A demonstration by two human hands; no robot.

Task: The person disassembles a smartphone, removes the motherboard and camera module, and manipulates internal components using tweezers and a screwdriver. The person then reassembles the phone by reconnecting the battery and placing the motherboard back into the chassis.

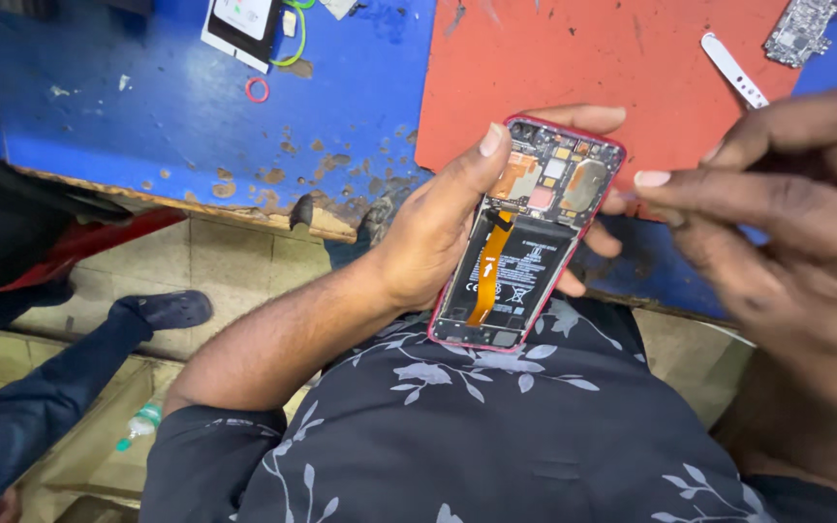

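Note:
My left hand [438, 228] grips an opened smartphone [525, 237] with a red frame, back cover off. Its black battery, an orange flex cable and the circuit board at the top are exposed. My thumb lies along the phone's left edge and my fingers wrap round behind, showing at its right side. My right hand [777, 208] hovers just right of the phone's top corner. Its fingers are pinched together close to the phone's upper right edge, and I cannot tell if something tiny sits between them.
A worn blue workbench [147, 116] carries a red mat [583, 68], a white plastic tool [734, 70], a bare circuit board [806, 27], a small red ring [257, 89] and a white device [239, 24]. Another person's leg and dark shoe [162, 310] are at left on the tiled floor.

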